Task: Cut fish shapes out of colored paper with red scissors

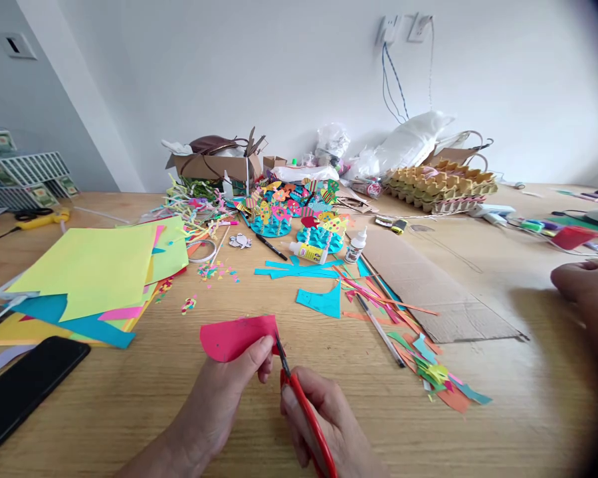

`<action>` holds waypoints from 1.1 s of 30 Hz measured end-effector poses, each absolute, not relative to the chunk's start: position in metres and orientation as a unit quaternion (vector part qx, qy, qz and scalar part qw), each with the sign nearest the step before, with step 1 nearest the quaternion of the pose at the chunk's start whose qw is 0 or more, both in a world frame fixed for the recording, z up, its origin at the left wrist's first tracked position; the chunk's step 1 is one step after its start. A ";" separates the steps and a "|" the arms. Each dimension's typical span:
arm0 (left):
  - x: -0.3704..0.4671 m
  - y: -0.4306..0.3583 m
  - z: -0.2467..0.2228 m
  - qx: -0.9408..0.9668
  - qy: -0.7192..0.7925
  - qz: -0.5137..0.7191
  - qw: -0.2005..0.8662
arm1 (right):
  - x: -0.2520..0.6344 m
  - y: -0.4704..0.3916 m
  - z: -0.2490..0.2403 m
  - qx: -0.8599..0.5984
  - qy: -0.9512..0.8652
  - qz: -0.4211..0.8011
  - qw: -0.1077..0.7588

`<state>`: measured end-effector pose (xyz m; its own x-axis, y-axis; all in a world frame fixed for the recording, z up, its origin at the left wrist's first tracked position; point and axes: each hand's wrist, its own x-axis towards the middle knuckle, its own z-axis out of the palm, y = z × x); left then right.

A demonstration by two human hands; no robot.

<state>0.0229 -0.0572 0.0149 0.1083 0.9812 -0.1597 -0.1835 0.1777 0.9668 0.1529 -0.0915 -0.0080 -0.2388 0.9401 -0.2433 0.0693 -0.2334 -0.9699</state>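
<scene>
A pink-red paper piece [229, 338] with a rounded left end is pinched between the thumb and fingers of my left hand [232, 385], above the front middle of the table. My right hand [321, 415] is closed round the handles of red scissors [309, 416]. The dark blades point away from me and meet the right edge of the paper. Beyond the paper lies a blue paper scrap [319, 300].
Stacked coloured paper [90, 265] and a black phone [27, 392] lie left. Glue bottles [356, 244], paper fish crafts [274, 216] and egg trays [438, 186] stand farther back. Cardboard [428, 285], a pen [381, 330] and scraps lie right. Another person's hand [585, 285] is at far right.
</scene>
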 end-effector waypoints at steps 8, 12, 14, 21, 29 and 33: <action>0.022 -0.057 0.017 0.438 0.441 0.474 0.623 | 0.159 -0.092 -0.006 -0.463 -0.547 0.601 0.354; 0.022 -0.057 0.017 0.440 0.435 0.472 0.628 | 0.161 -0.094 -0.006 -0.474 -0.554 0.590 0.348; 0.022 -0.057 0.016 0.441 0.433 0.471 0.630 | 0.160 -0.095 -0.006 -0.479 -0.552 0.588 0.346; 0.024 -0.061 0.015 0.428 0.436 0.480 0.630 | 0.159 -0.093 -0.006 -0.463 -0.537 0.615 0.346; 0.027 -0.061 0.016 0.426 0.444 0.477 0.627 | 0.160 -0.094 -0.010 -0.473 -0.548 0.587 0.362; 0.023 -0.060 0.017 0.443 0.440 0.466 0.627 | 0.162 -0.092 -0.011 -0.483 -0.571 0.560 0.356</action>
<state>0.0234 -0.0596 0.0170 0.1792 0.9739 -0.1393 -0.1958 0.1740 0.9651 0.1616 -0.0925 -0.0109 -0.2795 0.9507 -0.1344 0.1535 -0.0939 -0.9837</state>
